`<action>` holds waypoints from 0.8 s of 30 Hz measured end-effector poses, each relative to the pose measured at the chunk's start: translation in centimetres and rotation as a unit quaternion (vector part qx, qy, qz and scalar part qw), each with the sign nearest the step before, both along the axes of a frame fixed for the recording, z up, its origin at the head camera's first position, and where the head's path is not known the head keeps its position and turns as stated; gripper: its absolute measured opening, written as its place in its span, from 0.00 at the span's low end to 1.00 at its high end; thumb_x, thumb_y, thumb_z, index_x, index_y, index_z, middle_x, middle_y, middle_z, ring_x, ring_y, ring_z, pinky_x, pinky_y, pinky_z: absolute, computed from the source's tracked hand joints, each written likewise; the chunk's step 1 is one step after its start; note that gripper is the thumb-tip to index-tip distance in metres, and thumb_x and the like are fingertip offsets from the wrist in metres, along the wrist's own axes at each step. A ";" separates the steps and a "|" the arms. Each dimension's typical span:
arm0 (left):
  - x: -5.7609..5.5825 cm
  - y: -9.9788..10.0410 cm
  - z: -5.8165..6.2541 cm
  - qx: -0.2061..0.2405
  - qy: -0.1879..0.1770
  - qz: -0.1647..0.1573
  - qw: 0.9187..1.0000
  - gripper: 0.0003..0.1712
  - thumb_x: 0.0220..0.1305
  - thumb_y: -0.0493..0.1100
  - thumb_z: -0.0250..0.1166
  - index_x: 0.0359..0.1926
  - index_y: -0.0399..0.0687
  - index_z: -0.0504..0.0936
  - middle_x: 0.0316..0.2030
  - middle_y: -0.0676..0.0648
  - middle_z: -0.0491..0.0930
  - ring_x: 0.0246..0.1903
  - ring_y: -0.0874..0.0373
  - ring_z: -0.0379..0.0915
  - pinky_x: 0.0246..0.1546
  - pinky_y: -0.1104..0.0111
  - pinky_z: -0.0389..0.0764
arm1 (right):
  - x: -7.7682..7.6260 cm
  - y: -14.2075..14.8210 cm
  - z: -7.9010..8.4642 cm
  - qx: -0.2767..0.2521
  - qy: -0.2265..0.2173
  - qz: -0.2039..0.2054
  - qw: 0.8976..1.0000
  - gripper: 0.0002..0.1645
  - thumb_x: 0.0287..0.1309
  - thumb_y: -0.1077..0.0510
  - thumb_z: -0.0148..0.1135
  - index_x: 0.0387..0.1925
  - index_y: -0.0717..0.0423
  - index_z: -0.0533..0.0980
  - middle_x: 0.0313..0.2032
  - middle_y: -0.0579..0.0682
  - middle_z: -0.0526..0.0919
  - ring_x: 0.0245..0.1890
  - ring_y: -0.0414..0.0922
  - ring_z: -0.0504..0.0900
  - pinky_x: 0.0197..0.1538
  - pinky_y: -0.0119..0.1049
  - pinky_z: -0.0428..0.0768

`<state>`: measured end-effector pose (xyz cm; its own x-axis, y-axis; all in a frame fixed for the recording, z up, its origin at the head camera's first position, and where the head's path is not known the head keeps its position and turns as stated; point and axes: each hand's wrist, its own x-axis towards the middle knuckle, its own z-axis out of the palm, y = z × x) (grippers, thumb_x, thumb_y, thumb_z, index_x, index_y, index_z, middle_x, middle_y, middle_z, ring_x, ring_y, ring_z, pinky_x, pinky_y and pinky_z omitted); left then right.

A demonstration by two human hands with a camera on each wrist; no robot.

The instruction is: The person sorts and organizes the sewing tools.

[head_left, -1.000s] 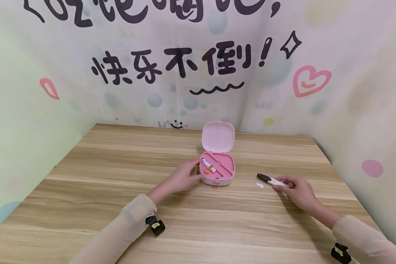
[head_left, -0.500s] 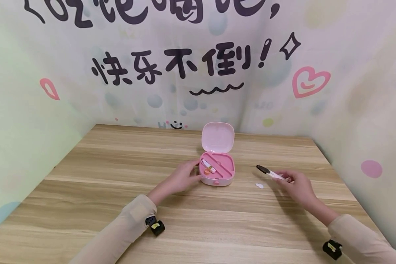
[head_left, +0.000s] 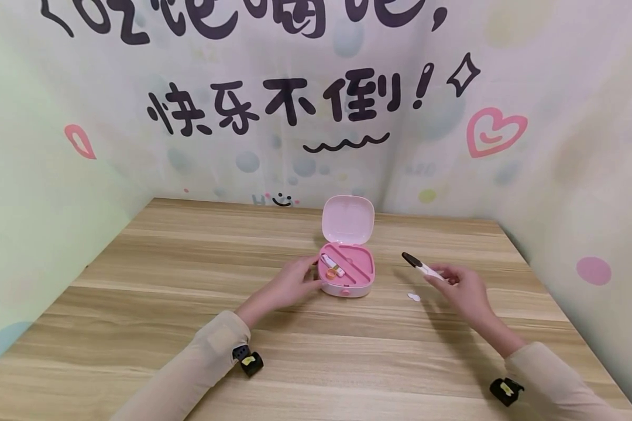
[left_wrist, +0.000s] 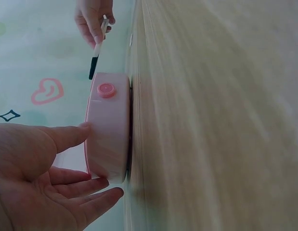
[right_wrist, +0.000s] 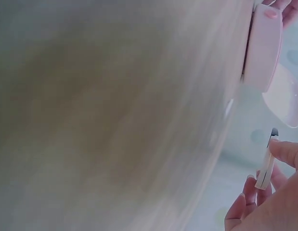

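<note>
A small pink box [head_left: 346, 290] stands on the table with its pale lid [head_left: 347, 219] raised. Around its left side my left hand [head_left: 289, 283] holds it, thumb at the front edge and fingers along the side wall, as the left wrist view [left_wrist: 47, 163] shows. To the right of the box, above the table, my right hand [head_left: 464, 292] pinches a slim white-handled tool [head_left: 413, 261] between thumb and fingers, its black end pointing up and toward the box. A slit runs along the white part in the right wrist view. Its exact kind cannot be told.
Inside the box tray lie a small white tube-like item [head_left: 330, 263] and an orange ring-shaped piece [head_left: 330, 273], left of a diagonal divider. A flat white cloud-shaped piece [head_left: 413, 297] lies on the wooden table [head_left: 379, 362]. A printed cloth backdrop [head_left: 274, 164] rises behind the table.
My right hand has lifted the white-handled tool off the table and brought it a little left and toward the box. The left hand and the box stay in place.
</note>
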<state>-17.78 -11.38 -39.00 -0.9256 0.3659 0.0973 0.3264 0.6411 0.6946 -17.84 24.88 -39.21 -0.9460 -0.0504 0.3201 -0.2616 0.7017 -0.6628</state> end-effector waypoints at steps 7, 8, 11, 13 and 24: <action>0.0 0.1 0.1 0.002 -0.010 0.004 1.000 0.35 0.75 0.41 0.67 0.78 0.39 0.68 0.50 0.41 0.81 0.47 0.47 0.74 0.46 0.61 0.81 | -0.1 -1.6 0.9 0.003 -0.014 0.009 1.000 0.17 0.63 0.60 0.75 0.49 0.68 0.86 0.29 0.54 0.87 0.24 0.33 0.71 0.24 0.28 0.68; 0.0 0.1 0.1 0.003 -0.010 0.005 1.000 0.35 0.75 0.41 0.67 0.77 0.40 0.68 0.50 0.42 0.81 0.47 0.48 0.74 0.47 0.61 0.81 | -0.1 -1.9 1.0 0.002 -0.014 0.012 1.000 0.17 0.63 0.60 0.75 0.48 0.68 0.86 0.29 0.55 0.87 0.24 0.33 0.71 0.24 0.28 0.69; 0.0 0.2 0.1 0.005 -0.010 0.009 1.000 0.35 0.75 0.41 0.67 0.77 0.40 0.68 0.51 0.42 0.81 0.48 0.48 0.74 0.48 0.60 0.82 | 0.0 -2.6 1.2 -0.003 -0.018 0.018 1.000 0.17 0.63 0.60 0.74 0.48 0.68 0.86 0.30 0.56 0.87 0.25 0.33 0.73 0.25 0.27 0.70; -0.1 0.3 0.1 0.004 -0.008 0.010 1.000 0.34 0.75 0.41 0.67 0.77 0.40 0.69 0.53 0.43 0.81 0.49 0.48 0.74 0.50 0.59 0.83 | 0.0 -3.1 1.4 -0.002 -0.019 0.022 1.000 0.16 0.63 0.60 0.74 0.48 0.68 0.86 0.30 0.56 0.87 0.26 0.35 0.73 0.26 0.27 0.71; 0.0 0.3 0.2 0.005 -0.006 0.005 1.000 0.35 0.74 0.40 0.67 0.77 0.39 0.68 0.49 0.41 0.81 0.46 0.47 0.74 0.44 0.63 0.79 | 0.1 -5.1 1.7 -0.004 -0.024 0.041 0.999 0.16 0.64 0.60 0.74 0.48 0.67 0.86 0.31 0.56 0.88 0.29 0.40 0.77 0.27 0.27 0.74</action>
<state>-17.78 -11.09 -38.85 -0.9302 0.3560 0.0898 0.3119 0.6374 0.7045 -17.70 19.76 -37.46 -0.9533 -0.1256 0.2747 -0.2851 0.6745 -0.6810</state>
